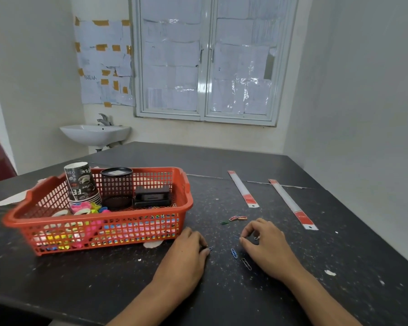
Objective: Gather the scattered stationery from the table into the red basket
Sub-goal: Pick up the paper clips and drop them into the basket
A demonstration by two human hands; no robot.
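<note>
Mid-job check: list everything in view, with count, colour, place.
Basket: one, red, table left.
Paper cups: one stack, printed, in basket.
Mesh pot: one, black, in basket.
Box: one, black, beside pot.
Tape rolls: several, bright, basket front.
Rulers: two, clear, red ends, table right.
Loose clips: at least four, green, pink, blue, grey, near hands.
Table: one, black.
Sink: one, white, behind.
Left hand: fingertips on blue clip.
Right hand: curled round silver clip.

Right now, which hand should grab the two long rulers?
Right hand, probably. Both rulers lie on its side, just beyond it, though it seems to be pinching a paper clip. The left hand sits by the red basket, farther off.
</note>
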